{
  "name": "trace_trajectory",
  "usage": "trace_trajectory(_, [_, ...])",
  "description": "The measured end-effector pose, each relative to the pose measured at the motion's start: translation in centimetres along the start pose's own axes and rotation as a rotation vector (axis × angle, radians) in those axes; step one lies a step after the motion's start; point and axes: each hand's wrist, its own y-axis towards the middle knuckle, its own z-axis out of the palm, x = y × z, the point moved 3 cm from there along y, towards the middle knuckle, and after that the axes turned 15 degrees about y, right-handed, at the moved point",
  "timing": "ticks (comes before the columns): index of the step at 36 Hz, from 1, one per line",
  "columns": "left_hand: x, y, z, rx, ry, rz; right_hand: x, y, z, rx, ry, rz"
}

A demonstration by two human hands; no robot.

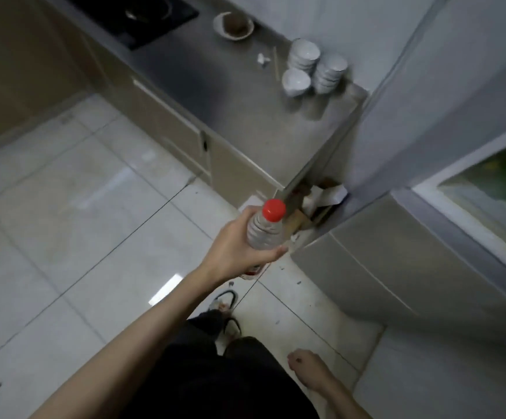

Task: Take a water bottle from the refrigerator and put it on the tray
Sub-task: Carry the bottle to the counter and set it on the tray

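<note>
My left hand (233, 249) is wrapped around a clear water bottle (265, 229) with a red cap, held upright above the floor in front of the counter's end. My right hand (307, 371) hangs low by my leg, fingers loosely curled, holding nothing. The refrigerator (412, 252) stands at the right, its upper door open so that shelves with green items show at the far right edge. No tray is in view.
A steel counter (245, 95) runs from the upper left to the fridge, carrying stacked white bowls (312, 66), a single bowl (233, 25), chopsticks and a black hob (143, 13). Cardboard and paper fill the gap beside the fridge (321, 201). The floor is white tile.
</note>
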Motion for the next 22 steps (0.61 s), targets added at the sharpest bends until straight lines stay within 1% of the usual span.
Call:
trace_trajectory(3, [5.4,-3.8,-3.2,-0.162,-0.034,-0.171,1.9,1.2,1.3,0.054,-0.062,0.059])
trace_trajectory(6, [11.0,-7.9,-5.8,-0.261,-0.025,-0.360,4.0,3.1,1.7,0.127,-0.196,0.132])
trace_trajectory(7, [13.9,-10.2,-7.6,-0.311,-0.038,-0.454,6.2,4.5,2.6,0.149,-0.256,0.145])
trace_trajectory(8, [15.7,-11.9,-8.6,-0.342,-0.045,-0.521,7.7,5.6,3.2,0.148,-0.318,0.147])
trace_trajectory(10, [16.7,-13.4,-9.1,-0.358,-0.033,-0.576,10.2,6.2,2.7,0.130,-0.399,0.130])
trace_trajectory(12, [19.4,-16.3,-11.4,-0.451,-0.069,-0.671,16.2,7.4,4.6,0.160,-0.474,0.047])
trace_trajectory(16, [25.5,-20.3,-17.0,-0.658,-0.171,-0.846,32.3,10.2,10.3,0.226,-0.535,-0.180])
trace_trajectory(20, [31.5,-20.7,-22.2,-0.739,-0.235,-0.925,47.0,11.8,16.1,0.274,-0.501,-0.352])
trace_trajectory(22, [34.2,-19.8,-25.4,-0.753,-0.252,-0.939,53.1,12.4,18.3,0.285,-0.453,-0.400])
